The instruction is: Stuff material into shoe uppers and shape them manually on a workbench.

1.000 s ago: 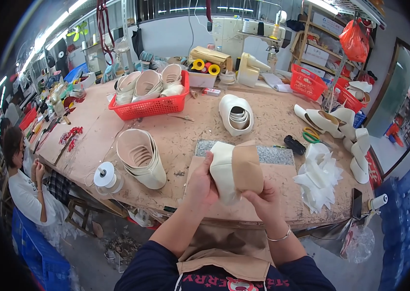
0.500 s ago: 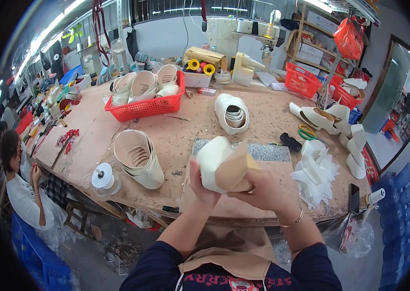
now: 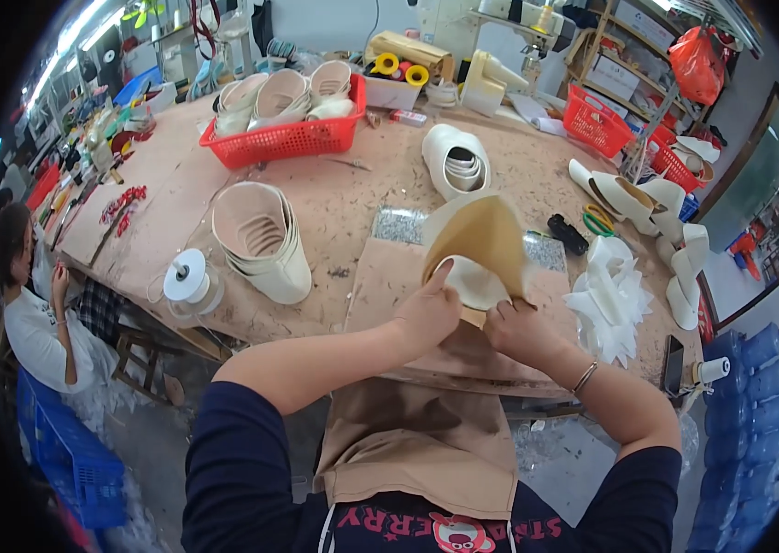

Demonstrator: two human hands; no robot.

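My left hand (image 3: 426, 313) and my right hand (image 3: 520, 330) both grip a curved shoe piece (image 3: 480, 244), tan on the outside and cream inside, at its lower edge. It stands up over a tan mat (image 3: 389, 281) on the brown worktable (image 3: 352, 198). A stack of nested cream pieces (image 3: 260, 241) lies to the left of my hands. Another nested cream stack (image 3: 456, 161) lies farther back.
A red basket (image 3: 283, 138) of cream pieces stands at the back left. A white thread spool (image 3: 188, 281) sits at the near-left edge. White cut pieces (image 3: 610, 300) pile at the right, with red baskets (image 3: 597, 120) behind. A seated person (image 3: 30, 304) works at the left.
The piece has turned in my hands from a folded bundle held up close to an opened cone shape, lowered nearer the table. My hands have slid to its lower edge.
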